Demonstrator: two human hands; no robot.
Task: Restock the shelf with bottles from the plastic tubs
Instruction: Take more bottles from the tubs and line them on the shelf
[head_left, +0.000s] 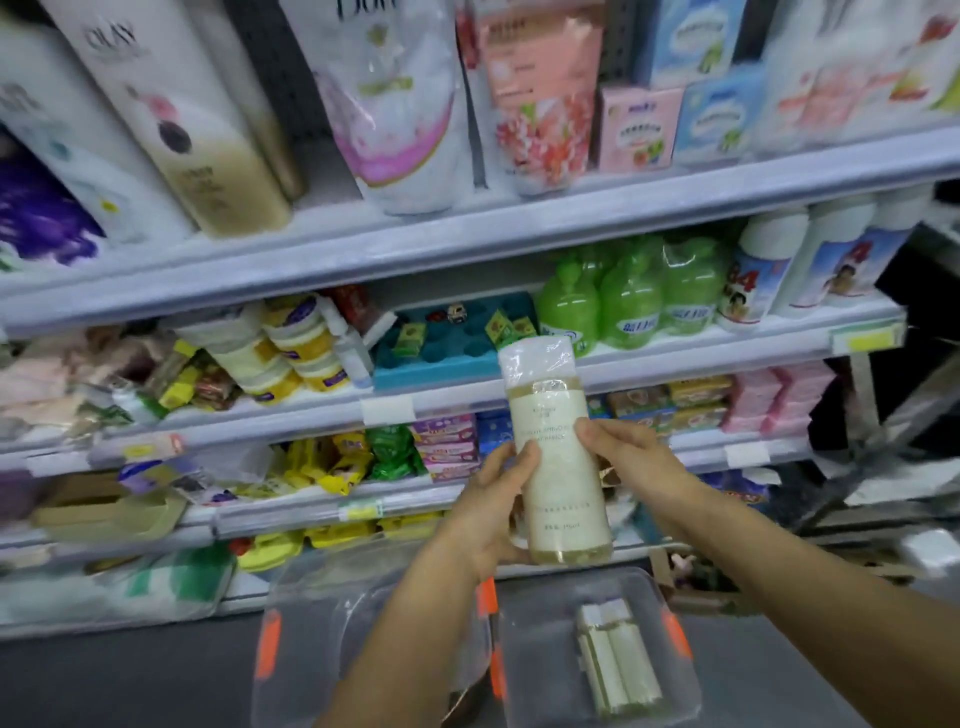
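I hold a tall white bottle (558, 457) wrapped in clear film, upright in front of the shelves. My left hand (493, 512) grips its lower left side and base. My right hand (631, 457) holds its right side at mid height. Below on the floor stand two clear plastic tubs with orange latches. The right tub (670, 613) holds two similar white bottles (618, 657) lying flat. My left forearm hides much of the left tub (306, 623), so its contents cannot be seen.
The shelf unit (467, 244) is packed: large refill pouches and boxes on top, green pump bottles (631, 299) and a teal tray (441, 343) behind the held bottle, soap packs on the lower shelves. A dark metal frame stands at the right.
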